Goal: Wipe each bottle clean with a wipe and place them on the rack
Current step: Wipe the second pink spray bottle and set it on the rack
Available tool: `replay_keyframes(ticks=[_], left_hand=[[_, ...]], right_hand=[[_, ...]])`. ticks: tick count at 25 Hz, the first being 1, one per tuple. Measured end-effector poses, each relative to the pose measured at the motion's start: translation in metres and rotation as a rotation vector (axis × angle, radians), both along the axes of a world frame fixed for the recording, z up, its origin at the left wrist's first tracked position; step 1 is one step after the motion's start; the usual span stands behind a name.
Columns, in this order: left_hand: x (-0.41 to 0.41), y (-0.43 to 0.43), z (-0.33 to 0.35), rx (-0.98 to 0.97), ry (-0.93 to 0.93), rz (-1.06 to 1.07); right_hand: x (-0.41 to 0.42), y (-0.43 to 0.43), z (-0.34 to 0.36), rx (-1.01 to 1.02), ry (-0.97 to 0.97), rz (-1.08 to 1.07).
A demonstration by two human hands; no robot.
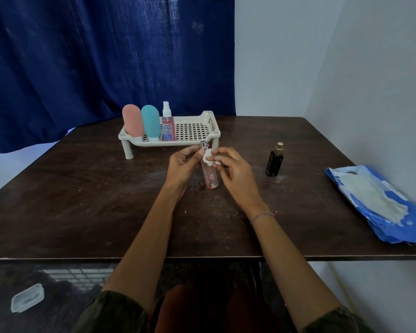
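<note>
Pink-filled bottle: slim clear bottle w/ pink liquid & silver pump top [210,177], held roughly upright over table centre, just in front of rack; base at or just above the tabletop, cannot be told which.
Left hand: left hand [181,164] curled round bottle's upper part, below the pump; judged to be steadying it for rubbing.
Right hand: right hand [235,171] w/ fingers bent; small crumpled white wipe [209,158] pinched & pressed vs. bottle's shoulder. Wiping step judged under way.
Rack: cream perforated plastic rack on legs [211,118], set at table's far side. 3 items stood in a row at its left end: rounded pink tube bottle [132,120], rounded teal tube bottle [150,122], clear spray bottle w/ pink liquid [168,127]. Right part left free, prob. for the other two.
Waiting: dark squarish bottle w/ gold cap [274,162], upright, right of the hands & apart from them; judged not yet wiped.
Supply: blue wipe pack [375,205], opened, white sheets exposed, laid at right table edge on the right hand's side.
Surface: dark brown wooden table [82,200], scuffed, w/ pale specks & dusty smears.
Room: deep blue curtain [106,56] hung behind; pale wall [346,56] at right; clear plastic lid [27,298] seen on floor, lower left.
</note>
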State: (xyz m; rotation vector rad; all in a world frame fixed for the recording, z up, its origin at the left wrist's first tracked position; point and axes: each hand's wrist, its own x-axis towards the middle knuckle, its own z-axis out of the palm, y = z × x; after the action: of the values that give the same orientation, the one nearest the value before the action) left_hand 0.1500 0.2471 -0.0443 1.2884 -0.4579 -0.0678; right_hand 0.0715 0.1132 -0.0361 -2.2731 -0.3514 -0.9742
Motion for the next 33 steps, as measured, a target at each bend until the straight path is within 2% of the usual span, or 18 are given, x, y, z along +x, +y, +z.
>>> replay_keyframes(ticks=[3,7,12,17,22,26,33], left_hand=[[-0.001,-0.001,-0.001,0.013,0.006,-0.003],[0.001,0.0,0.0,0.002,-0.002,0.025],[0.0,0.0,0.0,-0.023,0.016,0.041],[0.002,0.002,0.0,-0.016,0.011,0.078],[0.002,0.001,0.0,-0.007,0.002,0.088],[0.004,0.002,-0.001,-0.02,-0.014,0.113],[0.002,0.0,0.0,-0.064,0.013,0.103]], right_hand=[[0.0,0.002,0.001,-0.045,-0.043,-0.071],[-0.001,0.004,0.001,-0.126,-0.043,-0.026],[-0.002,0.008,0.004,-0.105,-0.039,-0.069],[-0.002,0.012,0.002,-0.051,0.145,0.023],[-0.003,0.013,0.002,-0.187,-0.044,-0.105],[-0.006,0.016,0.002,-0.192,-0.031,-0.038],[-0.005,0.017,0.003,-0.255,-0.039,-0.132]])
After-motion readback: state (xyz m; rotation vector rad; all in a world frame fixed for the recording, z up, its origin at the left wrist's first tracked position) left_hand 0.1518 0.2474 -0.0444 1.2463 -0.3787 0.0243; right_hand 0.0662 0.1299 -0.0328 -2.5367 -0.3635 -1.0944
